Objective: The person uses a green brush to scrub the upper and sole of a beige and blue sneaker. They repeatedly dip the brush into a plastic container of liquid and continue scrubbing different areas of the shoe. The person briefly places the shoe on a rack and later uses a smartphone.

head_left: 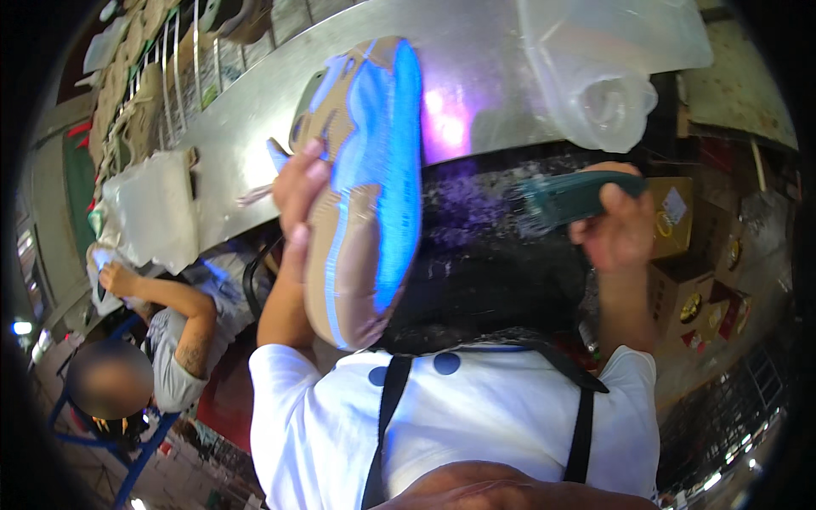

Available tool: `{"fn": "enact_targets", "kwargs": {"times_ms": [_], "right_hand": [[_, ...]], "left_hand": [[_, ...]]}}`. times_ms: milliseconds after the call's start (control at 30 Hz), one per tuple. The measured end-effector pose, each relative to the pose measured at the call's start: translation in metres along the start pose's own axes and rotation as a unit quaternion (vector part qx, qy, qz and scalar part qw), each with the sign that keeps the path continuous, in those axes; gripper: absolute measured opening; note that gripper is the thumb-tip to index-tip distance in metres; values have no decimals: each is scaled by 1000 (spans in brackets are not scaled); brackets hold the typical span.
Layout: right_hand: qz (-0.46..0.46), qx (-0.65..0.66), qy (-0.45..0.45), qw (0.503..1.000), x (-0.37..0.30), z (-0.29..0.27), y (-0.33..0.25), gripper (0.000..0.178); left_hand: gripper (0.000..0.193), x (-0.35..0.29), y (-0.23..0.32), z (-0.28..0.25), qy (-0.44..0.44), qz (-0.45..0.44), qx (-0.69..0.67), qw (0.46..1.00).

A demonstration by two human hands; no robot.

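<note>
My left hand (302, 183) grips a tan shoe (344, 246) by its side. The shoe is tilted so that its sole edge (398, 187), bright blue under the light, faces right. Its upper end overlaps the metal table, and its lower end is close to my chest. On the right, my right hand (619, 225) is closed round a dark green brush (586, 194), whose bristles point left toward the shoe. Brush and shoe are apart. The fingertips of my left hand show on the shoe's upper; the rest of its grip is partly hidden.
The metal table (484, 51) runs across in front of me, with a translucent plastic container (608, 76) at its right. A rack (174, 76) with tan shoe parts stands far left. At left a co-worker (183, 323) sits, handling something. Cardboard boxes (680, 289) lie lower right.
</note>
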State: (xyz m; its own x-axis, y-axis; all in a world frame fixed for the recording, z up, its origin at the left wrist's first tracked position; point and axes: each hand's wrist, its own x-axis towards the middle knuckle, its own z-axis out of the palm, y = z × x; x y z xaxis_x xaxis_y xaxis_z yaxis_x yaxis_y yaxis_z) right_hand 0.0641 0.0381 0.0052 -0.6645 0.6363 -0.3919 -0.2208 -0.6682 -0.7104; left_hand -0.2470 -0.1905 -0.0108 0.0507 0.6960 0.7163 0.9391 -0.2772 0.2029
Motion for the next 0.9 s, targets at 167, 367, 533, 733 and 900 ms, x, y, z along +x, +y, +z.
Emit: {"fn": "enact_targets", "kwargs": {"times_ms": [167,367,533,733,900], "right_hand": [[44,258,-128,957,39,75,75,31],[-81,48,-155,983,8,87,91,38],[-229,-211,-390,866,-5,62,45,45],[-117,-51,-230,965,36,67,36,27],[-248,-241,-239,907,30,68,54,34]], "left_hand": [[94,-45,12,17,58,0,39,998],[90,-25,34,25,76,-32,53,995],[85,-30,29,38,135,10,74,988],[90,-27,23,30,102,21,60,993],[92,-28,19,32,119,34,51,991]]}}
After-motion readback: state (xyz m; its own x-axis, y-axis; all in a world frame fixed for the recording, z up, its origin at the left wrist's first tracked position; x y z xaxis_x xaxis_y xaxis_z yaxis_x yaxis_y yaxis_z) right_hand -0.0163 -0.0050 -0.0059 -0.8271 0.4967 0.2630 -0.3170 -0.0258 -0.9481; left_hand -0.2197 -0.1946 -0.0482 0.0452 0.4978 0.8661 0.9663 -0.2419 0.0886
